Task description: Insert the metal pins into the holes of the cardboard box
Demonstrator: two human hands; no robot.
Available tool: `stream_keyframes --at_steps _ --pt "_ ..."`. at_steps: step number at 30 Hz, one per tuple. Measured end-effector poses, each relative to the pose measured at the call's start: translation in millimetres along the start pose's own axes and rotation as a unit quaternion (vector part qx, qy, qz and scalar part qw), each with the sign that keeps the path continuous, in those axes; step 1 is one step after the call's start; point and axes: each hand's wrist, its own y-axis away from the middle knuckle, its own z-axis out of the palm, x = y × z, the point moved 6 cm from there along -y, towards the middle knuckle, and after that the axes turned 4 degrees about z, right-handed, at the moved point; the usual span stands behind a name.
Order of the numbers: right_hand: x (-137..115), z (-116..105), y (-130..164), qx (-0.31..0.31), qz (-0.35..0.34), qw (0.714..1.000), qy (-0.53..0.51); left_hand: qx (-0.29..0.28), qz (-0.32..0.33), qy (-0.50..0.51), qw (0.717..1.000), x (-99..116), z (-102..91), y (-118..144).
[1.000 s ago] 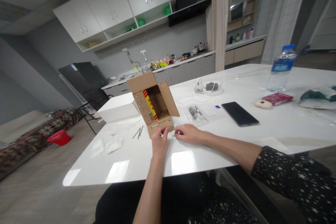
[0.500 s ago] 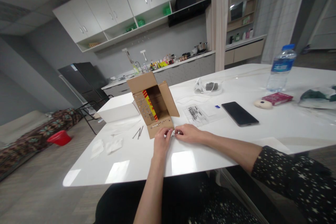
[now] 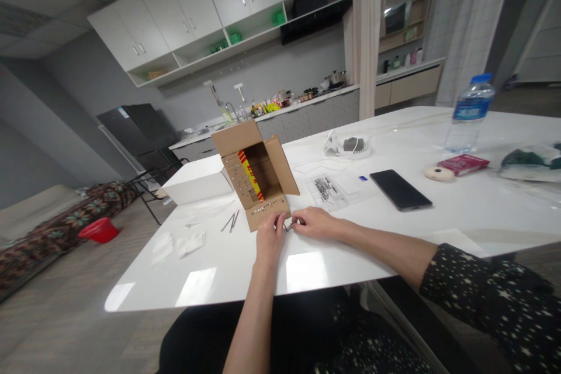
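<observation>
My left hand (image 3: pixel 270 235) rests at the front of the cardboard box, its thumb and fingertips closed in a pinch. Opposite it, my right hand (image 3: pixel 316 223) is also pinched, resting on the table. Between the fingertips shows a small, thin dark piece (image 3: pixel 287 227), too small to name; both hands seem to hold it. Just beyond stands the open cardboard box (image 3: pixel 258 172), flaps spread, with a red-and-yellow strip and small shiny dots on its panels. Several thin dark sticks (image 3: pixel 231 221) lie to the left of my left hand.
White crumpled pieces (image 3: pixel 190 243) lie at the left of the white table (image 3: pixel 236 272). Behind them is a white box (image 3: pixel 197 180). To the right are a clear plastic packet (image 3: pixel 326 191), a phone (image 3: pixel 400 189), a maroon box (image 3: pixel 463 165) and a water bottle (image 3: pixel 470 114).
The fingertips have shifted slightly, and a thin dark piece now shows in the gap between them, where something whitish showed before. Everything else stays in place.
</observation>
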Motion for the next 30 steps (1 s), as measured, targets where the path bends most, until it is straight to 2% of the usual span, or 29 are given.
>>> stream_keyframes --at_steps 4,12,24,30 --pt "1.5 0.7 -0.1 0.008 -0.003 1.0 0.001 -0.031 -0.007 -0.006 0.999 0.1 4.5 0.3" --pt "-1.4 -0.7 1.1 0.008 -0.014 1.0 0.015 -0.061 0.034 -0.04 0.997 4.8 10.0 0.3" --pt "2.1 2.2 -1.1 0.009 -0.014 1.0 0.016 -0.057 0.04 -0.033 0.997 5.8 8.9 -0.4" --pt "3.5 2.1 -1.7 0.006 -0.013 1.0 0.007 -0.054 0.016 -0.017 0.998 8.7 5.6 -0.3"
